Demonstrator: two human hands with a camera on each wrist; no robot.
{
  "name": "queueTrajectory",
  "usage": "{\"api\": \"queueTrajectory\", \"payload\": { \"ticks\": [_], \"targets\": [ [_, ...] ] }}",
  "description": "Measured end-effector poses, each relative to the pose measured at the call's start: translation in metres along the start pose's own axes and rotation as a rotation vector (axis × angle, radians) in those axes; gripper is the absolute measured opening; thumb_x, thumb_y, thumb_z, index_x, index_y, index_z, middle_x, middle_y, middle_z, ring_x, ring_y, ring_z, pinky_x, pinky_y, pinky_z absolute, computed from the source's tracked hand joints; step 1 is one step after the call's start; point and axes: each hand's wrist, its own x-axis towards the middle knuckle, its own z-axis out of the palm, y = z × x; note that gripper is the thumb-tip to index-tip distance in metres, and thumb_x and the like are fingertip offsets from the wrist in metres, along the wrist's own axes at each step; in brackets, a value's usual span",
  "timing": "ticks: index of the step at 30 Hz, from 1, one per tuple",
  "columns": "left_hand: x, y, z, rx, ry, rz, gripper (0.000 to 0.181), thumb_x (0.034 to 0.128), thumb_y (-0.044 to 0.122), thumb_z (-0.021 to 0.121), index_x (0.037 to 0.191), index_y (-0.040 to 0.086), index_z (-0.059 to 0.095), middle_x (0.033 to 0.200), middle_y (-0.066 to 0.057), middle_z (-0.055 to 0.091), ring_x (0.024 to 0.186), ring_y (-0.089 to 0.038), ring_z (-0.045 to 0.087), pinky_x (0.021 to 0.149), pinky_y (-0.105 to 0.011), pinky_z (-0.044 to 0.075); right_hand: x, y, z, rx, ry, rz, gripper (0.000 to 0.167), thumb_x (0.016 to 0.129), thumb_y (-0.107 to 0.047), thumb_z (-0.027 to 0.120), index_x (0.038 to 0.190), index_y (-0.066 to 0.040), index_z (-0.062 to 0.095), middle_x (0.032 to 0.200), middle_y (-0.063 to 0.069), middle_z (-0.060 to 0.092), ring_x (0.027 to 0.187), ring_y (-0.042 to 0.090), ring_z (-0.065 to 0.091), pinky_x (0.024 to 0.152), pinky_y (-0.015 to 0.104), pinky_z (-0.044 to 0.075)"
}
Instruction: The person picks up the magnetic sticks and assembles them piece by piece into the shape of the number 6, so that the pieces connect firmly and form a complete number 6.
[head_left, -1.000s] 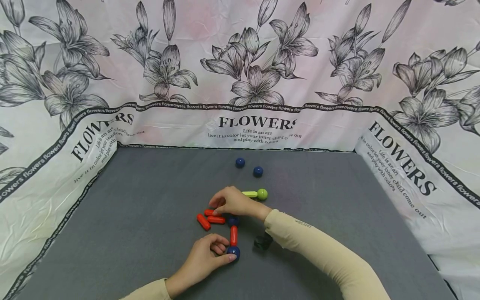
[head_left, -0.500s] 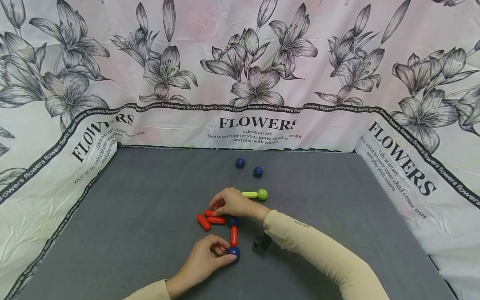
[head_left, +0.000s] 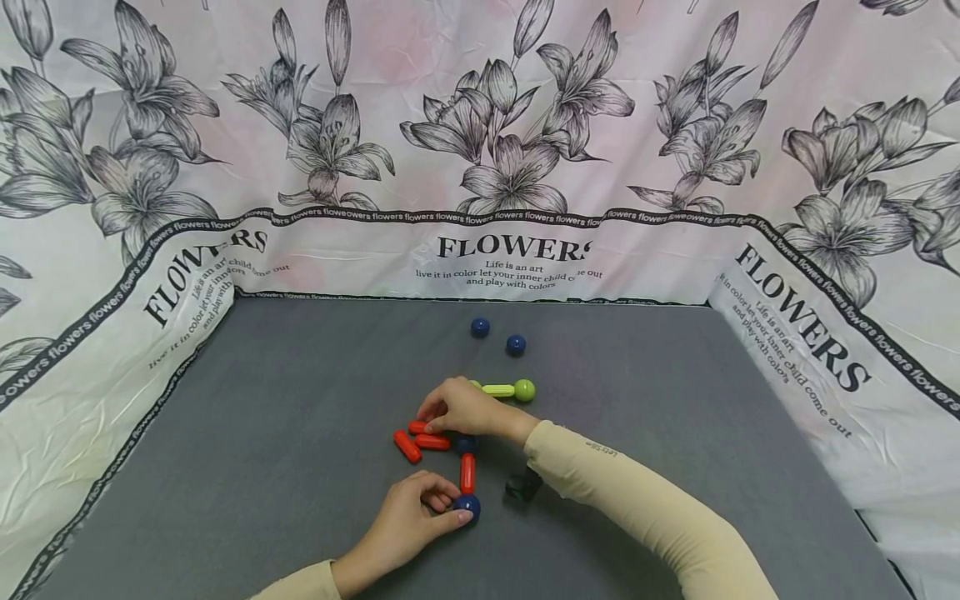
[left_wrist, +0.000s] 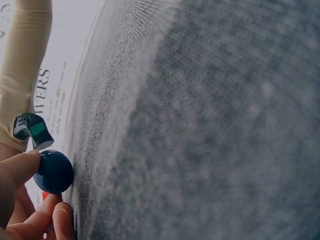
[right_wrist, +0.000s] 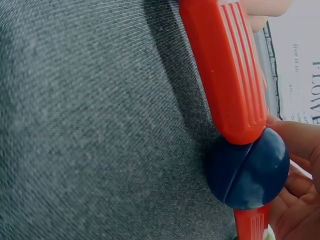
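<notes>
Left hand (head_left: 408,512) here, thumb and fingers pinching a glossy dark-blue plastic-looking ball (head_left: 468,507) right at its tips! From that ball, a grooved red plastic-looking rod (head_left: 467,473) runs away to a second glossy blue ball (right_wrist: 247,167), tucked just below the right hand (head_left: 461,407). And that right hand, fingers curled, seems to pinch the tip of a rounded red stick (head_left: 417,427), though the knuckles partly hide it. Two more red sticks (head_left: 432,442) lie just beside its fingertips on the grey bench (head_left: 300,417); a lime-green ball (head_left: 524,390) sits beyond its wrist.
</notes>
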Motion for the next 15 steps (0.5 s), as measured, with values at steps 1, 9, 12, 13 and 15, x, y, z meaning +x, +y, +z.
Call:
{"api": "queueTrajectory", "payload": {
  "ticks": [1, 9, 12, 13, 15],
  "targets": [
    [0.000, 0.000, 0.000, -0.002, -0.001, -0.002, 0.031, 0.0778, 0.038, 0.084, 0.094, 0.014, 0.072, 0.087, 0.002, 0.064, 0.071, 0.002, 0.056, 0.066, -0.017, 0.048, 0.000, 0.000, 0.000, 0.002, 0.001, 0.000, 0.020, 0.088, -0.015, 0.076, 0.107, -0.011, 0.076, 0.094, 0.001, 0.077, 0.082, 0.004, 0.068, 0.071, 0.014, 0.052],
    [0.000, 0.000, 0.000, -0.010, -0.002, -0.009, 0.032, 0.0777, 0.037, 0.084, 0.094, 0.013, 0.071, 0.087, 0.002, 0.065, 0.071, 0.001, 0.056, 0.066, -0.017, 0.048, 0.000, 0.001, -0.005, 0.004, 0.029, -0.006, 0.020, 0.087, -0.017, 0.076, 0.107, -0.013, 0.077, 0.094, 0.000, 0.076, 0.083, 0.005, 0.068, 0.072, 0.016, 0.053],
    [0.000, 0.000, 0.000, -0.010, -0.003, -0.009, 0.032, 0.0778, 0.037, 0.084, 0.094, 0.013, 0.071, 0.087, 0.002, 0.065, 0.072, 0.001, 0.056, 0.066, -0.017, 0.048, -0.002, 0.001, -0.009, 0.013, 0.038, -0.023, 0.021, 0.088, -0.017, 0.076, 0.108, -0.014, 0.076, 0.095, -0.001, 0.076, 0.086, 0.008, 0.070, 0.074, 0.017, 0.054],
    [0.000, 0.000, 0.000, -0.010, -0.004, -0.007, 0.032, 0.0779, 0.037, 0.084, 0.094, 0.013, 0.071, 0.087, 0.001, 0.065, 0.072, 0.001, 0.056, 0.066, -0.017, 0.048, -0.002, 0.001, -0.011, 0.016, 0.042, -0.027, 0.021, 0.088, -0.017, 0.076, 0.109, -0.014, 0.076, 0.095, 0.000, 0.076, 0.087, 0.009, 0.070, 0.075, 0.018, 0.054],
    [0.000, 0.001, 0.000, -0.010, -0.005, -0.004, 0.032, 0.0782, 0.037, 0.084, 0.095, 0.013, 0.071, 0.088, 0.001, 0.065, 0.072, 0.001, 0.056, 0.066, -0.017, 0.048, -0.004, 0.001, -0.014, 0.022, 0.049, -0.030, 0.022, 0.088, -0.018, 0.076, 0.109, -0.014, 0.076, 0.096, -0.001, 0.076, 0.088, 0.008, 0.071, 0.076, 0.017, 0.054]
  ]
}}
